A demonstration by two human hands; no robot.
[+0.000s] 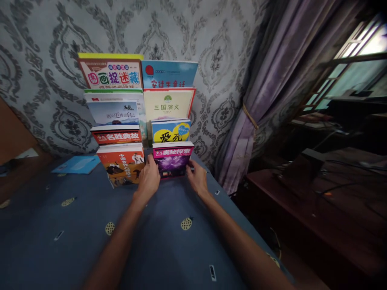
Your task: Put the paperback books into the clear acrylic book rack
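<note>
Between my two hands stands a purple book (173, 160), upright at the front of the right-hand row of books. My left hand (149, 175) grips its left edge, and my right hand (197, 176) has its fingers closed on the right edge. Behind it rise a blue and yellow book (171, 131), a cream book (168, 104) and a blue book (170, 73). To the left, an orange book (122, 166) fronts a second row, with a red book (117, 137), a pale blue book (114, 113) and a brown book with a yellow top (111, 73) behind.
A flat blue booklet (76, 164) lies left of the rows on the dark blue pineapple-print cloth (151, 241). Patterned wallpaper (217, 52) backs the books. A tied purple curtain (242, 141) hangs at right, beside a dark red table (284, 197) with cables. Brown furniture (13, 133) stands left.
</note>
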